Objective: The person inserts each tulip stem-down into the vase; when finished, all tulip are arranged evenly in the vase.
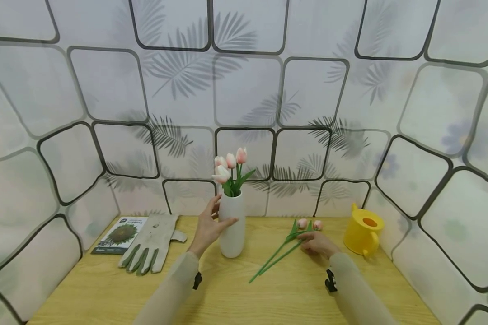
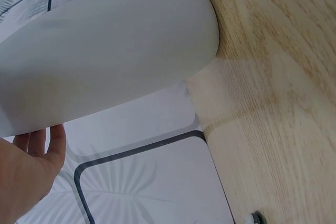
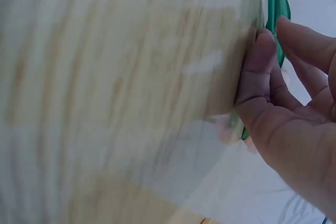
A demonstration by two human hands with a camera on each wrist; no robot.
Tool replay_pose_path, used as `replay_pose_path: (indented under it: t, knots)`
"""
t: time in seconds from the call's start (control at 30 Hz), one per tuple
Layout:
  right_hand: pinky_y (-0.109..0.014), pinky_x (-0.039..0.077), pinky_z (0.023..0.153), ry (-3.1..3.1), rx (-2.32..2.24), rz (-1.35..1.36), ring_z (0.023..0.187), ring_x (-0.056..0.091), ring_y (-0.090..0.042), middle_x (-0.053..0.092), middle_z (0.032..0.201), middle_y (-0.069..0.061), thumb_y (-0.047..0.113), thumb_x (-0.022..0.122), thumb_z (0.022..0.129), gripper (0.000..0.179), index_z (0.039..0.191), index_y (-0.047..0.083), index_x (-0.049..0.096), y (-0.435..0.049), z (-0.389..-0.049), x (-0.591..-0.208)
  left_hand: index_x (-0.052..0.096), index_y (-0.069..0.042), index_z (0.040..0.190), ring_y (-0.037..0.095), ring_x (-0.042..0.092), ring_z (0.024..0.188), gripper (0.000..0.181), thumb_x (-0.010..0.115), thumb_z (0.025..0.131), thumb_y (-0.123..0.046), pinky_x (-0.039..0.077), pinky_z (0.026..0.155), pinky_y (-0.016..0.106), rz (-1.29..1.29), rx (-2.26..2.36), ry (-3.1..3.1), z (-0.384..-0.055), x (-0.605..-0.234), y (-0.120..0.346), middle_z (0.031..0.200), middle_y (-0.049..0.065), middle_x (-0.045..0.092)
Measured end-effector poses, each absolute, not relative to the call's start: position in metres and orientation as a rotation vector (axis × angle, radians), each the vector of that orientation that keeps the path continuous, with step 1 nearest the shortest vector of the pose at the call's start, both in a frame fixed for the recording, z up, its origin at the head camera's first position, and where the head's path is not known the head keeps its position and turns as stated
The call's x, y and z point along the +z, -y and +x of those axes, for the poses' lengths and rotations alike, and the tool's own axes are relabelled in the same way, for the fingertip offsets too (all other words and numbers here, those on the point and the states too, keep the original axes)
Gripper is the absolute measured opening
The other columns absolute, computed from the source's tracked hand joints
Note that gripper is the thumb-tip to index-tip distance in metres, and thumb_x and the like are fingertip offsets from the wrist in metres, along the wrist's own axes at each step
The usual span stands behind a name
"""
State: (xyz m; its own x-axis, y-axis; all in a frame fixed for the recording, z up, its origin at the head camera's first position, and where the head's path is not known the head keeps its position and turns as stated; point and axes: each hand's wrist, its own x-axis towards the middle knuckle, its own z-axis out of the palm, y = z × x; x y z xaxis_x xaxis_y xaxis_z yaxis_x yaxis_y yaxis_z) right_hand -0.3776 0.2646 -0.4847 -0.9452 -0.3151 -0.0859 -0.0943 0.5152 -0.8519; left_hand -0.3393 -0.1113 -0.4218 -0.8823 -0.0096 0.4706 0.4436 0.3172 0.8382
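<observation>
Far left, at nine o'clock from the vase, lay the packet, with the gloves just beside it, their finger ends pointing to seven. Then came the left hand, right up on the vase's nine o'clock side: thumb across the front, fingers tucked round behind, a proper hold! The vase stood upright on the table, and four tulips showed in its mouth, heads up around twelve. That share looked done. Over to three o'clock, and there lay two loose tulips, heads towards two, stem ends down at seven: by the look of it, the share left. And the right hand was on them, thumb and forefinger narrow in what looked like a pinch on the green; one stem or both, impossible to tell. Beyond, at three, stood the can, touched by neither hand.
</observation>
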Motion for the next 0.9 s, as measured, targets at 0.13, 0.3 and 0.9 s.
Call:
replay_pose_path:
  t: [0.13,0.3,0.9]
  knots:
    - [-0.027,0.045,0.058,-2.614,-1.350,-0.282,0.061,0.049,-0.011,0.064,0.072,-0.004,0.006,0.064,0.093,0.033,0.122,-0.010,0.063,-0.259,-0.380,-0.488,0.041,-0.018,0.148,0.030,0.059,0.118,0.084,0.085,0.077,-0.029,0.049,0.098,0.052,-0.381,-1.583,2.195,-0.339,-0.422,0.112,0.128,0.014,0.062]
    - [-0.028,0.055,0.063,-2.625,-1.445,-0.175,0.067,0.061,-0.011,0.071,0.082,-0.009,0.007,0.067,0.092,0.028,0.114,-0.011,0.067,-0.258,-0.379,-0.491,0.041,-0.016,0.149,0.030,0.059,0.118,0.084,0.085,0.077,-0.028,0.050,0.097,0.052,-0.394,-1.583,2.186,-0.340,-0.421,0.112,0.127,0.014,0.063]
    - [-0.026,0.059,0.077,-2.401,-2.169,0.108,0.081,0.071,-0.011,0.062,0.119,-0.029,-0.001,0.061,0.095,0.042,0.132,-0.016,0.050,-0.252,-0.365,-0.468,0.042,-0.019,0.148,0.029,0.058,0.120,0.083,0.085,0.077,-0.027,0.048,0.099,0.052,-0.381,-1.585,2.202,-0.338,-0.422,0.112,0.130,0.014,0.061]
